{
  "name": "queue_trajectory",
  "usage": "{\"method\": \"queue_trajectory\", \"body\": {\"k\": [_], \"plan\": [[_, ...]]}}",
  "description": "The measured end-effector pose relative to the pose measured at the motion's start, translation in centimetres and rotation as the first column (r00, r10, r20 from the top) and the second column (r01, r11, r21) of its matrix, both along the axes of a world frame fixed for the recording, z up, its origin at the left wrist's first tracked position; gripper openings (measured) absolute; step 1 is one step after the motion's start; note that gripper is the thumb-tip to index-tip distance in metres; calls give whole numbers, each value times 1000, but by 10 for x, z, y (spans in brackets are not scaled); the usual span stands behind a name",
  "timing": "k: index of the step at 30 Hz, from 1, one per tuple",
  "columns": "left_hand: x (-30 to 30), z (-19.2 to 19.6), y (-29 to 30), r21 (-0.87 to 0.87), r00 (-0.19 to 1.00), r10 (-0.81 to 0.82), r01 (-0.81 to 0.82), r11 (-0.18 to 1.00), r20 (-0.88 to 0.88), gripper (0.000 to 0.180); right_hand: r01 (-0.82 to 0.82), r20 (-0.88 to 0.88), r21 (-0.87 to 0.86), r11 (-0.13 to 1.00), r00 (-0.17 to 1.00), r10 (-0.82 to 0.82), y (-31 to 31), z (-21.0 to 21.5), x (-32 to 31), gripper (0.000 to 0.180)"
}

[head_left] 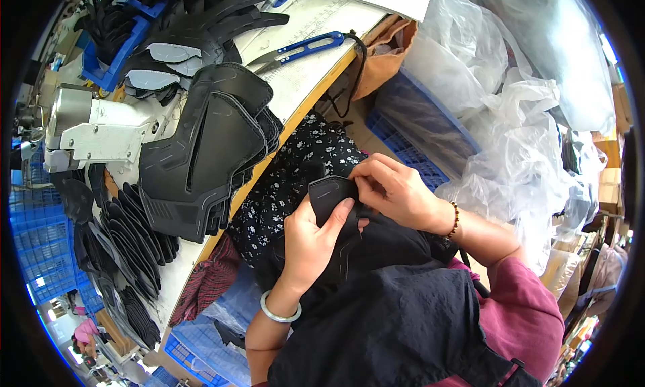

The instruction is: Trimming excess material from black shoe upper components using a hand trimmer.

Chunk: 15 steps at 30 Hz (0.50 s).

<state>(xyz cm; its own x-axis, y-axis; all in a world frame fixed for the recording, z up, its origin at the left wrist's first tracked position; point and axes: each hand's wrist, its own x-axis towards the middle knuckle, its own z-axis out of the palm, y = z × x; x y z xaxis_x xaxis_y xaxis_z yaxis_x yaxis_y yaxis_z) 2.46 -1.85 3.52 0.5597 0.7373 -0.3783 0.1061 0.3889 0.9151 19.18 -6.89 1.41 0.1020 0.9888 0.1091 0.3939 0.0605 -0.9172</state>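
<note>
My left hand (310, 242) is closed on a black fabric piece (330, 196), thumb across its front, above my lap. The piece has a stitched, rounded upper edge and looks like a part of a glove; its lower part blends into the dark apron. At its upper right corner, the thumb and forefinger of my right hand (398, 191) are pinched together on the edge. Whether a thread is also between those fingertips is too small to tell. On the table to the left lies a stack of black shaped pieces (222, 138), with slits and raised lines.
Blue-handled thread snips (306, 50) lie near the table edge, below black gloves (222, 24). A white sewing machine (101, 135) stands left. Rows of black pieces (134, 232) lean nearby. Right are a blue crate (416, 128), clear plastic bags (517, 138) and a brown bag (383, 61).
</note>
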Motion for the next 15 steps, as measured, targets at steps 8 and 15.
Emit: {"method": "queue_trajectory", "body": {"k": [8,15], "plan": [[0,0,-1,10,981,168,-170,985,96,16,236,186,41,971,953,-239,6,-43,38,12],[1,-7,2,-12,973,203,-203,979,112,18,-90,-779,-319,943,591,-207,5,3,24,15]]}}
